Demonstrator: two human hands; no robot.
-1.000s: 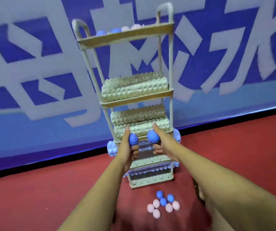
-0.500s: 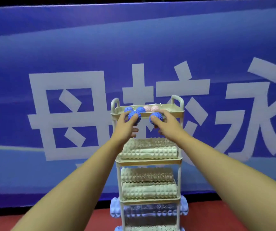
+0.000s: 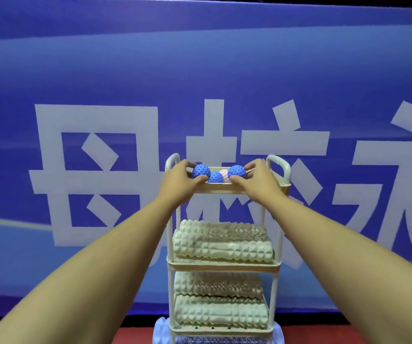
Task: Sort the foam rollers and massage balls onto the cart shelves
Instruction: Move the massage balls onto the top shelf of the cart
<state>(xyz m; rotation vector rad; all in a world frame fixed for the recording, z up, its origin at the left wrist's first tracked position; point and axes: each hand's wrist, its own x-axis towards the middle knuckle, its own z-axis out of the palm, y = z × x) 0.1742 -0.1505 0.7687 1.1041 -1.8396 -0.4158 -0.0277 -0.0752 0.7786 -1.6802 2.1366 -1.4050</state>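
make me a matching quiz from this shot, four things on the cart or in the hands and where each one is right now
Things:
1. blue ball in the left hand
2. blue ball in the right hand
3. pink ball
4. pale blue roller

Places:
A. low on the cart, at the bottom edge of the view
B. held over the left end of the top shelf
C. lying in the top shelf between the two hands
D. held over the right part of the top shelf

Pairs: 1-B, 2-D, 3-C, 4-A
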